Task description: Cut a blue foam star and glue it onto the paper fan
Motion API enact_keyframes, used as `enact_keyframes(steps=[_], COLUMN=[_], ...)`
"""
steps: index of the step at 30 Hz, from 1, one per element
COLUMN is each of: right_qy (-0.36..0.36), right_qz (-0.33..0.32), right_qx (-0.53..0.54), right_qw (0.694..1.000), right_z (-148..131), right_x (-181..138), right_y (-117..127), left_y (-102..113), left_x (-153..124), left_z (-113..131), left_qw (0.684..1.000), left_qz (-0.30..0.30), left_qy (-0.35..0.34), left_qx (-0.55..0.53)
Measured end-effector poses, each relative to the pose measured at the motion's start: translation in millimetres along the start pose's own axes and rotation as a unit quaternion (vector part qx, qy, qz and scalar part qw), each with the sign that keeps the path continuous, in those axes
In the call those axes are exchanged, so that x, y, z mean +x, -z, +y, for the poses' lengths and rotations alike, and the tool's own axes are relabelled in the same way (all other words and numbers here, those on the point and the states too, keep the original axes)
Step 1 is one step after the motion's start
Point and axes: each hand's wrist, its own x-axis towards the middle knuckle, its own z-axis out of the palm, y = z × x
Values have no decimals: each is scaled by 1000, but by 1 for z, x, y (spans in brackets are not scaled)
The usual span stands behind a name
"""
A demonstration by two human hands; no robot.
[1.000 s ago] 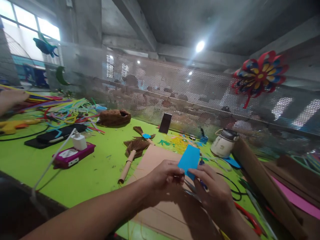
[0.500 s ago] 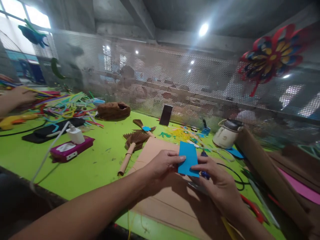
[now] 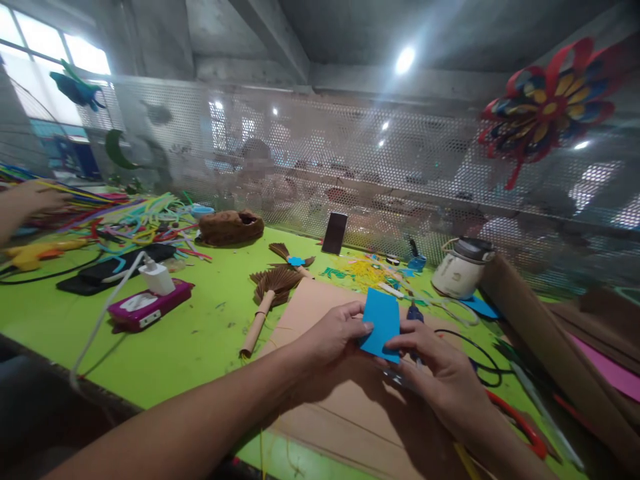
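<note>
A small blue paper rectangle (image 3: 381, 321) is held up between my two hands, over a sheet of brown cardboard (image 3: 325, 303). My left hand (image 3: 345, 331) pinches its left edge, thumb on the front. On the right edge and lower corner, the fingers of my right hand (image 3: 425, 353) close on the same paper. Behind my right hand a dark blue tool (image 3: 415, 312) shows in part. Two pleated brown paper pieces lie to the left of the cardboard: a fan on a rolled paper stem (image 3: 257, 323), and another bearing a blue paper flower (image 3: 297, 261).
Purple power strip (image 3: 150, 307) with a white plug stands left. A brown pouch (image 3: 231, 229), a phone (image 3: 335, 233), yellow paper shreds (image 3: 370, 272) and a cream pot (image 3: 459, 270) line the back. Red-handled scissors (image 3: 520, 423) lie right. Another person's hand (image 3: 37, 200) touches colourful pipe cleaners.
The camera view has shifted slightly, so the table things sit a little lower and further right. Both hands keep their hold on the blue paper, which is tilted a little more.
</note>
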Motion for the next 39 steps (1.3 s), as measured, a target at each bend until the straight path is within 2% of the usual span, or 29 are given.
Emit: enact_keyframes(steps=[8, 20, 29, 39], right_qy=[-13, -36, -51, -47], right_qz=[2, -20, -34, -31], right_qx=[11, 19, 38, 25], right_qw=[1000, 999, 997, 998], right_z=[-5, -9, -8, -7], right_x=[2, 2, 1, 3], right_y=[1, -1, -3, -3], left_y=[-1, 8, 1, 7], left_x=[-2, 6, 4, 5], left_z=[2, -3, 1, -2], left_qw=[1000, 996, 995, 996], left_qz=[18, 84, 83, 65], left_qy=[20, 29, 39, 47], left_qx=[1, 27, 27, 35])
